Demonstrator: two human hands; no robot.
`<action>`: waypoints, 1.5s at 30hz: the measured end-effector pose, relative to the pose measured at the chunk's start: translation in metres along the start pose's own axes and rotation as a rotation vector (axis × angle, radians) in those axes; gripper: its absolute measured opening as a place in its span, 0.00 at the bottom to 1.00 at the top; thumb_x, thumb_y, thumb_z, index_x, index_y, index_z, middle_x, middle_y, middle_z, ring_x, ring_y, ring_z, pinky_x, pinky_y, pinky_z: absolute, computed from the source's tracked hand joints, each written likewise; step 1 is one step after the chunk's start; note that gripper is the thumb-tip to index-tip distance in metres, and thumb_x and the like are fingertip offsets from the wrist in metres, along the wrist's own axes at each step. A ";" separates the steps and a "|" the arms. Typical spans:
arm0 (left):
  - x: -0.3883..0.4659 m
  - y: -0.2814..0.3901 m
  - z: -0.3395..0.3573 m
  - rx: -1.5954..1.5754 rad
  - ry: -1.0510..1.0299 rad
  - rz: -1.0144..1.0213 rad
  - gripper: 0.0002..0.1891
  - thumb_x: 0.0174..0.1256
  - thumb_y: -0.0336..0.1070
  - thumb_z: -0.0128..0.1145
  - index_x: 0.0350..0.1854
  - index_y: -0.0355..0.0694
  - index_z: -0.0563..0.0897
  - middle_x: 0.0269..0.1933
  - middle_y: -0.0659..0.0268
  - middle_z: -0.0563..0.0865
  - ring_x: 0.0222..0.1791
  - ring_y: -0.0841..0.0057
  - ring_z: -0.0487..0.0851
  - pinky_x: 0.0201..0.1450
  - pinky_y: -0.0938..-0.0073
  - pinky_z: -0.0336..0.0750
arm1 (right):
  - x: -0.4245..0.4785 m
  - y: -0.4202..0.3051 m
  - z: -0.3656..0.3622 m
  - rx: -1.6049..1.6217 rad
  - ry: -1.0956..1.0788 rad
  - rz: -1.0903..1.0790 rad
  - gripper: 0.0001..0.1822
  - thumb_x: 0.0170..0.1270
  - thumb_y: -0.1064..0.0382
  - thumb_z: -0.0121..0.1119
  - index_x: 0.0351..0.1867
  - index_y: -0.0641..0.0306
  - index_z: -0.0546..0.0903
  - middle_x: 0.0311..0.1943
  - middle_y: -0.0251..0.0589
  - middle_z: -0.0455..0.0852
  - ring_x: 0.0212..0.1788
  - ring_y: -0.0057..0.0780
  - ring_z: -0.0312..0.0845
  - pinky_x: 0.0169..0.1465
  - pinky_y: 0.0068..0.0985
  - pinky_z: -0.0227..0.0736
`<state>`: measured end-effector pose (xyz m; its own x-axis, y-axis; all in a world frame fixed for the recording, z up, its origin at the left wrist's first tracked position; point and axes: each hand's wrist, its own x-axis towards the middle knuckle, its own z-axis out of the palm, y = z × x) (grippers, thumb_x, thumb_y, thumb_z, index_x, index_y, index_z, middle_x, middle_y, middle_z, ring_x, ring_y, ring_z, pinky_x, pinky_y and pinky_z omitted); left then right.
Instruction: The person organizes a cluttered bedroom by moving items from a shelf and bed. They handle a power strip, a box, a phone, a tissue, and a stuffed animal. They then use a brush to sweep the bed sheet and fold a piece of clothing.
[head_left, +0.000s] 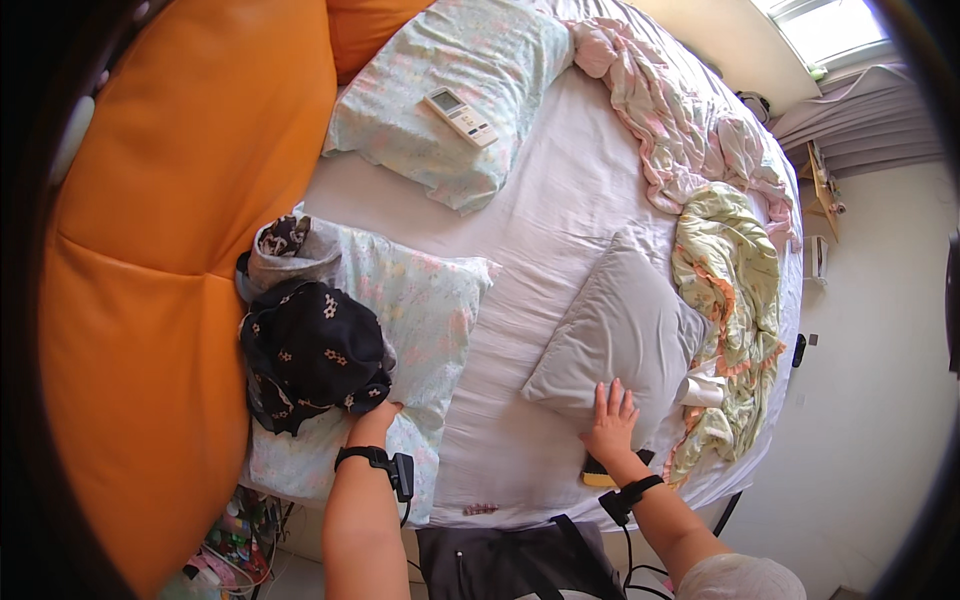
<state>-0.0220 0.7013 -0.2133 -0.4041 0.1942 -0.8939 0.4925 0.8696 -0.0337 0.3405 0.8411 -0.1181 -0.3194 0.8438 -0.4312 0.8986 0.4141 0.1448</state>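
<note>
My left hand (384, 414) reaches under the near edge of a bunched black cloth with small flowers (319, 349); the cloth hides its fingers. That bundle rests on a pale floral pillow (424, 315), with a rolled grey cloth (296, 262) just beyond it. On the right, my right hand (613, 424) lies flat on the lower corner of a grey cushion (622, 322), fingers spread and nothing gripped. Partly under my right wrist is a black and yellow object (598, 474). Both wrists wear black straps with small devices.
An orange padded headboard (172, 337) borders the bed's left side. A white remote control (461, 118) lies on the far floral pillow (397, 105). Crumpled pink (667, 127) and green (727, 277) bedding lines the right edge, near a white roll (703, 390). A blister pack (481, 509) lies at the front edge.
</note>
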 end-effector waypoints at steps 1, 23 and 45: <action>0.003 -0.003 0.004 0.007 -0.002 0.012 0.43 0.53 0.60 0.58 0.68 0.42 0.58 0.71 0.58 0.53 0.71 0.60 0.48 0.71 0.61 0.45 | 0.004 0.003 0.006 -0.005 0.015 -0.007 0.51 0.37 0.58 0.70 0.67 0.54 0.56 0.67 0.49 0.50 0.64 0.58 0.47 0.60 0.63 0.44; 0.053 -0.013 0.011 0.055 0.022 0.113 0.43 0.52 0.60 0.58 0.67 0.43 0.59 0.69 0.57 0.58 0.69 0.60 0.53 0.68 0.62 0.50 | 0.253 -0.215 -0.170 0.555 0.417 -0.640 0.24 0.50 0.65 0.60 0.50 0.63 0.70 0.49 0.46 0.71 0.54 0.45 0.66 0.56 0.32 0.65; 0.083 -0.021 -0.019 0.034 -0.036 0.161 0.42 0.53 0.60 0.58 0.66 0.43 0.60 0.68 0.57 0.59 0.68 0.60 0.55 0.67 0.62 0.51 | 0.387 -0.389 -0.213 0.059 0.177 -0.837 0.08 0.48 0.70 0.53 0.31 0.63 0.81 0.38 0.48 0.81 0.44 0.42 0.78 0.45 0.33 0.74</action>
<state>-0.0802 0.7076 -0.2782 -0.2901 0.3123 -0.9046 0.5749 0.8125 0.0962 -0.1969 1.0790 -0.1522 -0.9223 0.3110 -0.2294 0.3586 0.9100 -0.2080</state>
